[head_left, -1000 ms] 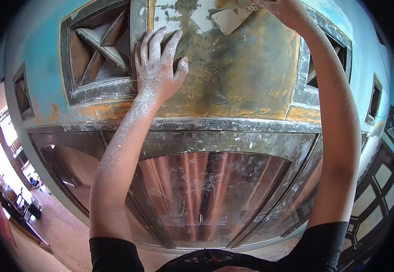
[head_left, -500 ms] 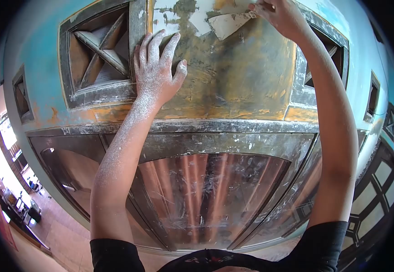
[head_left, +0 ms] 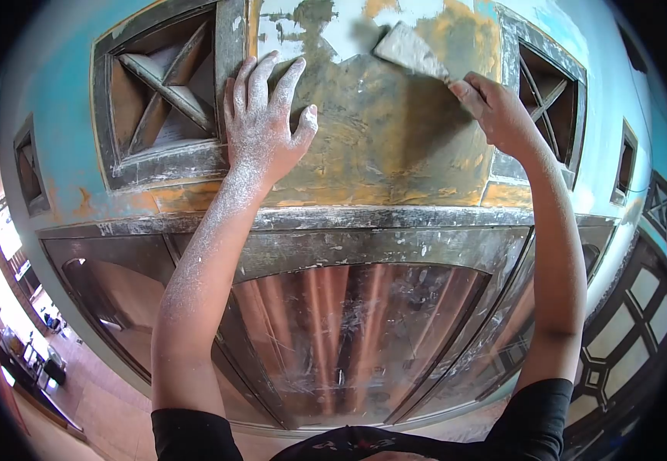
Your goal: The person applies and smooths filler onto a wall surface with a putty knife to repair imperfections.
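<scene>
Dusted with white powder, my left hand (head_left: 266, 115) lies with fingers spread on the edge of the wall panel, beside the wooden frame of a vent. My right hand (head_left: 491, 111) grips a putty knife (head_left: 412, 51) by its handle, the whitish blade pointing up and to the left. The blade is over the upper part of the wall panel (head_left: 379, 154), and a shadow falls below it. Grey-brown and orange patches cover this panel, with white bare areas near the top.
Wooden vents with crossed slats (head_left: 166, 88) flank the panel. Below runs a paint-flecked wooden ledge (head_left: 379, 217) above a glazed window (head_left: 349, 338) with pinkish curtains behind it. A patterned door (head_left: 617, 346) stands at the lower right, a bright doorway (head_left: 3, 230) at the left.
My right hand has come down and to the right with the putty knife, whose blade has swung to point up-left. My left hand stays in place on the wall.
</scene>
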Demonstrator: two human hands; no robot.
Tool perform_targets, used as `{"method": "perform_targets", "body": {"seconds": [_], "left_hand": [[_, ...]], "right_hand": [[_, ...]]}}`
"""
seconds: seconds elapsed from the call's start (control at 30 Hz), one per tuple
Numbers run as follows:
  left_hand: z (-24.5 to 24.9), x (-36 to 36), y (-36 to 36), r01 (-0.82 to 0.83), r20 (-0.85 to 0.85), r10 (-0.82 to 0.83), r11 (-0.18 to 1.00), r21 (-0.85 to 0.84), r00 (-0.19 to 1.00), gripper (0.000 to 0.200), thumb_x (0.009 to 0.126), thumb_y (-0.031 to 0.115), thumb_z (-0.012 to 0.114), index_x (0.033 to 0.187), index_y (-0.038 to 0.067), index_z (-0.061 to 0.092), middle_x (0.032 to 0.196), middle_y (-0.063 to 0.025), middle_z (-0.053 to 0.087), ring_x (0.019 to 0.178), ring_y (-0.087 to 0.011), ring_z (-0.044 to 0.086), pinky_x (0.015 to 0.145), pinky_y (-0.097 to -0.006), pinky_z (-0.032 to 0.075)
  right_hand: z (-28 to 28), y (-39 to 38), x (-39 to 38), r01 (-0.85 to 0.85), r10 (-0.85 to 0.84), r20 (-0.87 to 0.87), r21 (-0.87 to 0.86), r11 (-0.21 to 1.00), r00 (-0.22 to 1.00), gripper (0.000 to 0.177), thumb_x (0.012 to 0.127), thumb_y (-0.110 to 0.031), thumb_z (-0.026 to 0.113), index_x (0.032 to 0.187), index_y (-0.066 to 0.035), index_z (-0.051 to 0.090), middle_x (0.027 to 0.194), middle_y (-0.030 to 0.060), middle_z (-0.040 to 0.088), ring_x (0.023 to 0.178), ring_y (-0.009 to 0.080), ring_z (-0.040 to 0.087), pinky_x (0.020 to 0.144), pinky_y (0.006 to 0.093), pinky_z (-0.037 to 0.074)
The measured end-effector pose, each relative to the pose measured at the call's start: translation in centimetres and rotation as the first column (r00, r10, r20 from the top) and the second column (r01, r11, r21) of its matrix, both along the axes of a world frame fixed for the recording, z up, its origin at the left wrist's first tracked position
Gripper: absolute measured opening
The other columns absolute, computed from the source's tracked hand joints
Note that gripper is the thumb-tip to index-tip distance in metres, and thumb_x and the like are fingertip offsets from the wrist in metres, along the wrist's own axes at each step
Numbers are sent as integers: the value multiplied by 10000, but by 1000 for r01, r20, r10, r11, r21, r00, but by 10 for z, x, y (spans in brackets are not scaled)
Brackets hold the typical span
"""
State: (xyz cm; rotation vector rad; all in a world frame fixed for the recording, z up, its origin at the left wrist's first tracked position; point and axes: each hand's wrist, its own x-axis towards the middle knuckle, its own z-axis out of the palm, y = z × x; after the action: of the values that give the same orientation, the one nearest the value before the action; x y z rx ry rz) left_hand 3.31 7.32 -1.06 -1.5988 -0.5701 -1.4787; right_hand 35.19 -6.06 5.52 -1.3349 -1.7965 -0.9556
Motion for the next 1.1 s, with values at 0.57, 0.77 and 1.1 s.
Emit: {"method": "perform_targets", "body": {"seconds": [0.57, 0.77, 1.1], "left_hand": [[-1, -1, 1, -5, -6, 5, 1000, -25, 1000, 621, 914, 282, 690, 1503, 189, 514, 1536, -154, 414, 1463, -401, 325, 1209, -540, 265], [-1, -1, 0, -9, -9, 9, 1000, -10, 1000, 623, 915, 281, 689, 1504, 186, 512, 1531, -157, 419, 1461, -400, 328, 1210, -539, 262], [-1, -2, 2, -4, -9, 4, 1000, 4, 1000, 614, 918, 292, 686, 1500, 191, 517, 1527, -157, 422, 1458, -402, 333, 1203, -546, 270]], "right_hand": [[18, 12, -32, -60, 64, -161, 29, 998, 985, 629, 1024, -578, 543, 1055, 16, 749, 844, 222, 718, 858, 394, 717, 823, 479, 541], [21, 13, -35, -43, 45, -186, 11, 999, 981, 637, 1022, -583, 543, 1020, 19, 751, 805, 227, 705, 836, 401, 718, 808, 495, 539], [20, 18, -31, -21, 25, -184, 26, 999, 983, 646, 1017, -595, 542, 1091, 12, 750, 851, 228, 717, 862, 400, 720, 823, 485, 545]]}}
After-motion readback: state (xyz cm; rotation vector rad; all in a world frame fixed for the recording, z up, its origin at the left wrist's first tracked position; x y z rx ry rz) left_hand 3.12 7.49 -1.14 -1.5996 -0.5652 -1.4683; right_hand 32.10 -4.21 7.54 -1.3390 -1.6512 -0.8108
